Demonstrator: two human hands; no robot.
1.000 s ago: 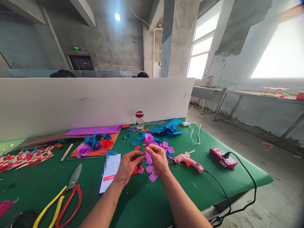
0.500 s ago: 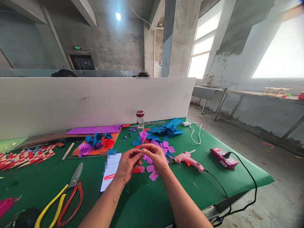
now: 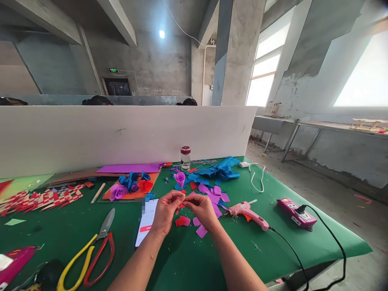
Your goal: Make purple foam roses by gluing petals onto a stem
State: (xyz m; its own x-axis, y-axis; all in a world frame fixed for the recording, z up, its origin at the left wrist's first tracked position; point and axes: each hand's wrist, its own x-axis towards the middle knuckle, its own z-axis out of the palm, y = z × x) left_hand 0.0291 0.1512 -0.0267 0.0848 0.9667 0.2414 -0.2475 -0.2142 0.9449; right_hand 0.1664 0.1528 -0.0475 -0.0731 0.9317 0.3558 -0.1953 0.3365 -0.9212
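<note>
Just beyond my fingertips stands a small purple crepe-paper flower (image 3: pixel 180 179), its rolled cup facing up and toward me. My left hand (image 3: pixel 167 210) pinches at the lower end of the flower, thumb against forefinger. From the other side my right hand (image 3: pixel 201 208) pinches at the same spot, fingertips touching the left ones. The gripped part is hidden by the fingers. Under and beside my hands lie loose purple paper petals (image 3: pixel 214 198) and red paper pieces (image 3: pixel 182 221). Close to my left wrist is a phone (image 3: pixel 146 221) with a lit screen.
A pink glue gun (image 3: pixel 248 213) lies right, its cord near a magenta power strip (image 3: pixel 297 214). Scissors (image 3: pixel 101 238) lie left, finished paper flowers (image 3: pixel 130 185) behind them. A red-lidded jar (image 3: pixel 185 158) and blue crepe paper (image 3: pixel 222 169) stand before a white board (image 3: pixel 130 137).
The view has shifted, so the table's things sit further right and slightly lower. The flower has tipped, showing more of its open cup; both hands still pinch together.
</note>
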